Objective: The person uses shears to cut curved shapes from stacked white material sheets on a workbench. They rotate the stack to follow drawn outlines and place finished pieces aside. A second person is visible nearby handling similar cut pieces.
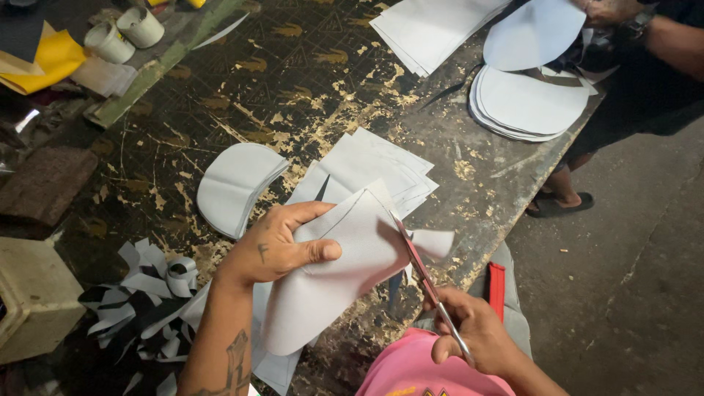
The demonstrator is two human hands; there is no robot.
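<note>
Above the worn desk (308, 81), the left hand (275, 246) pinches a grey sheet (345, 279) while the right hand (477, 334), closed on scissors (425, 282), points blades away into the sheet's right edge.

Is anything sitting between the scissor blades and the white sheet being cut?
Nothing visible. The scissors in the right hand already bite into the white sheet, which the left hand holds up off the table.
</note>
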